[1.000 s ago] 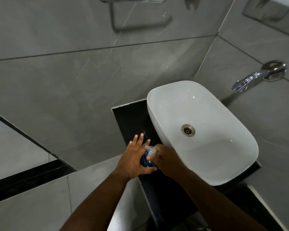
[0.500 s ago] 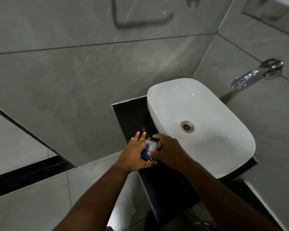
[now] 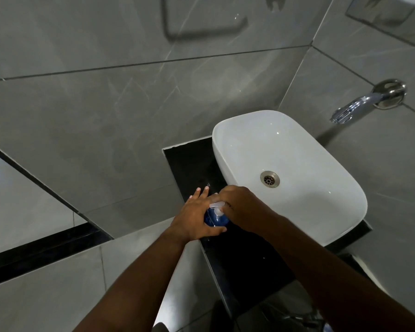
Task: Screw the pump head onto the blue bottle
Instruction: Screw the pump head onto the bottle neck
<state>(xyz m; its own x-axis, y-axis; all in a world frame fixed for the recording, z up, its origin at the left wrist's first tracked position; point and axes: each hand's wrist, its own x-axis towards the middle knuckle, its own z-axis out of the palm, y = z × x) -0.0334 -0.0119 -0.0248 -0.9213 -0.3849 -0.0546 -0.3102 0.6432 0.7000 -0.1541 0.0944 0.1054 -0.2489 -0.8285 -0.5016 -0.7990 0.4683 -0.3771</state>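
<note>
The blue bottle (image 3: 216, 219) stands on the black counter (image 3: 192, 161) just left of the white basin. My left hand (image 3: 194, 218) wraps around its left side, thumb under the front and fingers stretched past it. A clear pump head (image 3: 216, 206) sits on top of the bottle. My right hand (image 3: 240, 207) comes from the right and closes its fingers over the pump head, hiding the far part of it. Most of the bottle's body is hidden between the two hands.
A white vessel basin (image 3: 304, 144) with a metal drain (image 3: 270, 179) fills the counter to the right. A chrome wall tap (image 3: 359, 104) juts out above its far corner. Grey tiled walls surround the counter; a ledge with a black strip (image 3: 46, 245) runs to the left.
My right hand has shifted its grip on the pump head, moving up and around it over the last second. The left hand keeps holding the bottle in the same spot.
</note>
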